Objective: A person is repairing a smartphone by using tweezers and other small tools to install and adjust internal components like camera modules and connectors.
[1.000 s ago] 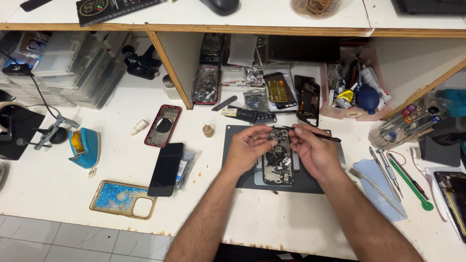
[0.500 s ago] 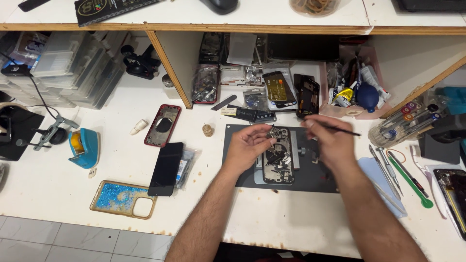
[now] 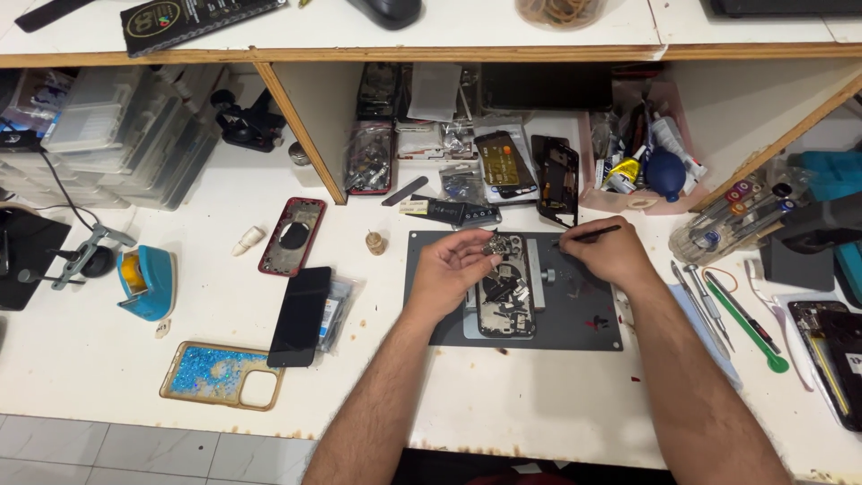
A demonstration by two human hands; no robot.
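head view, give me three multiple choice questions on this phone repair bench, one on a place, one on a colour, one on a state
1. Where does the opened phone lie?
A. on the dark work mat
B. on the floor tiles
C. on the upper shelf

2. What colour is the tape dispenser at the left?
A. red
B. light blue
C. yellow

3. What is the right hand doing?
A. resting flat and empty
B. holding a thin dark tool
C. gripping the green pry tool

Answers: 1 A, the phone sits in a holder on the mat; 2 B, its body is light blue; 3 B, the tool pokes out from the fingers while the left hand pinches a small part.
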